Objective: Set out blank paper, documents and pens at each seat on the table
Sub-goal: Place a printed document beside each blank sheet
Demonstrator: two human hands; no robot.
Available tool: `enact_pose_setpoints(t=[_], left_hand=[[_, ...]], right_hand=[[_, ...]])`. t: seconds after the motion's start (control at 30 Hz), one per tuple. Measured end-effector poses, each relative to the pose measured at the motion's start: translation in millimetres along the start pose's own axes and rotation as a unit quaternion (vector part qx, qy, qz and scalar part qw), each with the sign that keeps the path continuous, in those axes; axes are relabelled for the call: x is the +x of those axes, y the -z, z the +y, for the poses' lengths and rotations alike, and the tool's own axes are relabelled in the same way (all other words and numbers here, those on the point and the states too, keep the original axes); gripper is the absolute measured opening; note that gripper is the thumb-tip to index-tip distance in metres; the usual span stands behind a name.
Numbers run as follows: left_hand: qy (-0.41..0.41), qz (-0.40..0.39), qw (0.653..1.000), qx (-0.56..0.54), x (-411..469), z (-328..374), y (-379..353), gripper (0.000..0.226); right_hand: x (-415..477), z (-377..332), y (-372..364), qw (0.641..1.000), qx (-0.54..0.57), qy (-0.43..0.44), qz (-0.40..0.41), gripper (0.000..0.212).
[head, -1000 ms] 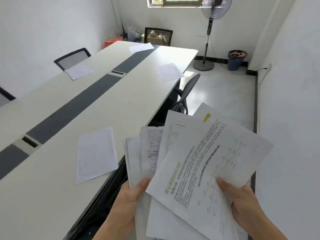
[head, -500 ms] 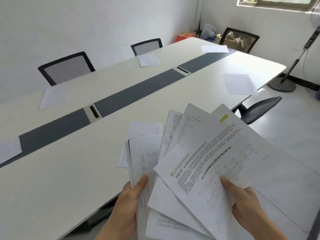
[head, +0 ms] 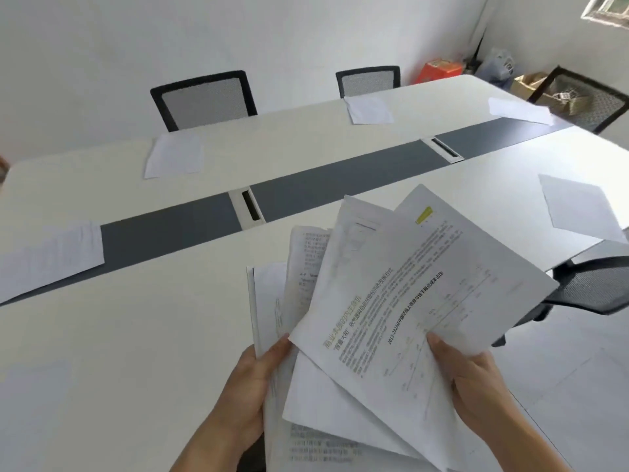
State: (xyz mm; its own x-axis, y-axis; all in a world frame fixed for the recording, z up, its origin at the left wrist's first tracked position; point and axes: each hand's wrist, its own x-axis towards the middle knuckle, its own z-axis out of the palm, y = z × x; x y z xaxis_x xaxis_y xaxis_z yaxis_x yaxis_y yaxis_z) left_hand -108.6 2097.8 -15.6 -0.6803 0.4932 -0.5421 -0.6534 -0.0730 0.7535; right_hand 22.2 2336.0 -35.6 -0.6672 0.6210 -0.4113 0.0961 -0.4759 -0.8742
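Both hands — left hand (head: 250,386), right hand (head: 476,383) — grip fanned printed documents (head: 391,301) above the white table (head: 136,335), thumbs pinching them.

The printed documents (head: 391,301) are thin matt paper, as are the blank sheets (head: 175,158) on the table (head: 119,352). Its white top looks smooth with a soft sheen (laminate, by the look); the grey centre strip (head: 340,185) is matt. The chairs (head: 204,100) have grey mesh backs in black plastic frames.
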Motion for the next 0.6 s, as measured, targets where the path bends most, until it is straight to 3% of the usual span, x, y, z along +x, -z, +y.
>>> enact_pose_setpoints(t=[0.07,0.13,0.3,0.5,0.6], left_hand=[[-0.005,0.005,1.000,0.004,1,3,14,0.038],[-0.013,0.026,1.000,-0.005,1,7,28,0.030],[-0.043,0.161,0.985,-0.047,-14,19,81,0.034],[-0.082,0.296,0.947,-0.099,-62,16,154,0.030],[-0.088,0.330,0.932,-0.124,-80,7,168,0.032]], right_hand=[[9,1,-19,0.998,-0.070,0.000,0.005,0.022],[23,1,-31,0.994,-0.110,0.007,0.020,0.010],[86,-6,-65,0.992,-0.128,-0.011,0.017,0.010],[153,31,-142,0.971,-0.207,-0.097,-0.072,0.021],[175,88,-169,0.950,-0.256,-0.168,-0.066,0.022]])
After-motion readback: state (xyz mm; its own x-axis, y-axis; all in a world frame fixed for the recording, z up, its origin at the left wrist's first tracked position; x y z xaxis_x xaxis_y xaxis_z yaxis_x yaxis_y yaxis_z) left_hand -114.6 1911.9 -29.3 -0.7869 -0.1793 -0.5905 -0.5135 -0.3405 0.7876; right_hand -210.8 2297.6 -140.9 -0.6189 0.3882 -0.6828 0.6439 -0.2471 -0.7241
